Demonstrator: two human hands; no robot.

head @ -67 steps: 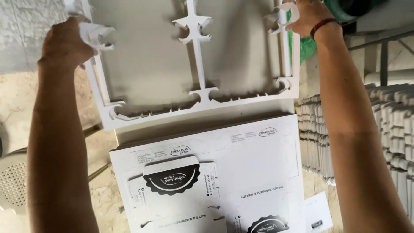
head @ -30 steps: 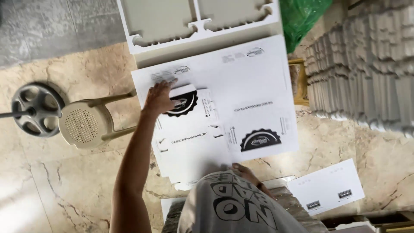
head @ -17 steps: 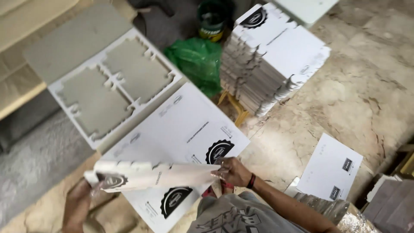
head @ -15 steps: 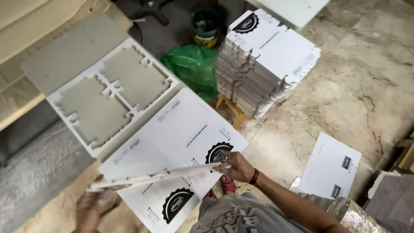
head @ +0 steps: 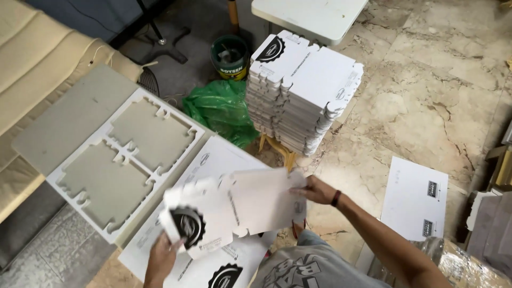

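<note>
The cardboard cutout [head: 234, 210] is white, notched along its edges, with a black toothed round emblem near its 8 o'clock corner. The left hand [head: 162, 256] pinches that corner and the right hand [head: 314, 190] pinches the 3 o'clock edge. It hangs blurred above the printed sheets [head: 213, 160], with the stack of cutouts [head: 304, 85] at 1 o'clock.

Soft, even daylight is filling the room, casting only faint shadows. Motion blur is smearing the held white cardboard blank [head: 234, 210], while the marble floor [head: 426, 96] is staying sharp.

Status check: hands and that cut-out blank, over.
Left hand and right hand grip the white box blank at opposite ends, above the printed sheets. Nothing obstructing.
</note>
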